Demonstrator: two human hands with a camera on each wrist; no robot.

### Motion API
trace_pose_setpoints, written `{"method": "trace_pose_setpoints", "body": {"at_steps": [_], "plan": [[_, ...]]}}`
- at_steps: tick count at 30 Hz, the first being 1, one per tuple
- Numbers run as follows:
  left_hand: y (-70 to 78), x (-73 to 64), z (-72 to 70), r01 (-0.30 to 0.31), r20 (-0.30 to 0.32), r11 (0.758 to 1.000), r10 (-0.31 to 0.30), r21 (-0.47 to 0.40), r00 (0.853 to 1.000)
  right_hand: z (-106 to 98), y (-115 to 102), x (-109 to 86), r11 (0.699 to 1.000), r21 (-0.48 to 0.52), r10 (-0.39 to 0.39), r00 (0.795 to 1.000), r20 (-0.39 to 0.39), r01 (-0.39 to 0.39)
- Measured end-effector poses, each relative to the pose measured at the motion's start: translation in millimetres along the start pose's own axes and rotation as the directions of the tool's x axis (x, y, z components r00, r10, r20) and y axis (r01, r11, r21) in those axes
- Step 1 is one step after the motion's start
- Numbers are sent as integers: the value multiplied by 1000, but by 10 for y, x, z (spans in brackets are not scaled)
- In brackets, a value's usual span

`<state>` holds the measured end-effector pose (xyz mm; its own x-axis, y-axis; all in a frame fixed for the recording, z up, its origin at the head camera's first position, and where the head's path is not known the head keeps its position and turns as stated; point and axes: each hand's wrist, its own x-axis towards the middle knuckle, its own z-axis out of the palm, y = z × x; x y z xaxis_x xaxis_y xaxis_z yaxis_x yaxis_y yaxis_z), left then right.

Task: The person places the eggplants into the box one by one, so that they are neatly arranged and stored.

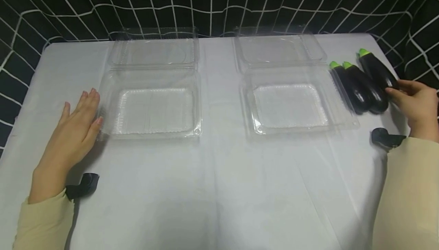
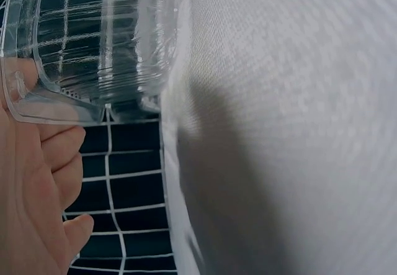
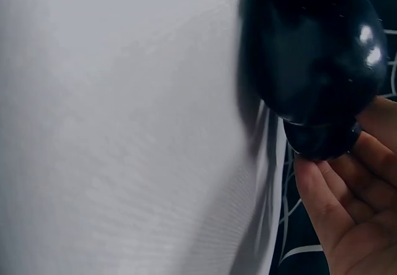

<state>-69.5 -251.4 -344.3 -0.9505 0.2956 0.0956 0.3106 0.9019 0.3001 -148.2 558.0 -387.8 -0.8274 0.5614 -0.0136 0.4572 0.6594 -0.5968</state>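
Observation:
Three dark purple eggplants with green caps lie at the table's right side. My right hand pinches the rounded lower end of the outermost eggplant between thumb and fingers. Close beside it, two eggplants lie side by side, tilted alike, against the right clear plastic box. In the right wrist view a large glossy eggplant partly covers the one held. My left hand has its fingers straight at the left edge of the left clear plastic box; whether it touches the box I cannot tell.
Both boxes stand with their lids folded back at the table's far edge. A white cloth covers the table. White netting over dark fabric surrounds the far side and both flanks. Dark wrist mounts show at both sleeves.

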Motion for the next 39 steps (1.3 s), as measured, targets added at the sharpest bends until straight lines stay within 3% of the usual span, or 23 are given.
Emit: {"method": "trace_pose_setpoints", "body": {"at_steps": [4, 8, 11, 16, 19, 22, 26, 32, 35, 39], "plan": [[-6, -3, 3, -3, -3, 1000, 3, -3, 1000, -61, -82, -136, 977, 213, 12, 1000, -11, -9], [-10, 0, 0, -6, -14, 1000, 6, -3, 1000, -77, -65, -162, 879, 476, 14, 1000, -9, -8], [-8, 9, 2, -14, -25, 1000, 14, -10, 1000, -62, 31, -80, 838, 545, 21, 999, -27, -3], [-2, 12, 10, -23, -39, 1000, 22, -21, 999, -32, 149, 68, 866, 500, 73, 993, -94, -17], [0, 11, 14, -17, -40, 1000, 16, -18, 999, -30, 197, 114, 864, 504, 92, 987, -128, -15], [-1, 16, 19, -8, -39, 1000, 7, -13, 999, -41, 211, 131, 842, 540, 88, 983, -161, 13], [-2, 28, 25, -9, -46, 1000, 8, -11, 999, -45, 190, 139, 783, 617, 55, 980, -192, 77], [-1, 35, 31, -11, -56, 1000, 10, -12, 998, -28, 154, 168, 762, 626, -23, 973, -228, 165], [0, 31, 34, -18, -64, 1000, 17, -23, 998, -62, -49, -2, 771, 598, -74, 964, -256, 218], [7, 29, 41, -24, -66, 999, 21, -32, 998, -134, -640, -527, 777, 563, -124, 945, -304, 283]]}}
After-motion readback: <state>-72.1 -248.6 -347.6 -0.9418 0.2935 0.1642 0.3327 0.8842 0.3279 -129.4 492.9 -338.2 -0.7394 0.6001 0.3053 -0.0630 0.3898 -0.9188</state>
